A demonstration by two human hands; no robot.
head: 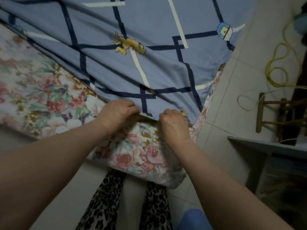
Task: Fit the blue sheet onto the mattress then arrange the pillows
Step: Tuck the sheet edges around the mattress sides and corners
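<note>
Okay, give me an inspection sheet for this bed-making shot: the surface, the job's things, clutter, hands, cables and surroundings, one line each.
Surface: floral mattress, near corner and left part uncovered.
Job's things: blue sheet with dark grid lines spread over the top, its near edge not yet pulled over the corner; no pillows seen.
Clutter: nothing seen on the bed.
Grippers: left hand and right hand both closed on the sheet's edge at the corner.
Cables: yellow-green cord looped on the floor at right, a thinner pale cord beside it.
Surroundings: tiled floor, wooden stool and a grey shelf edge at right; leopard-print trousers below.
</note>
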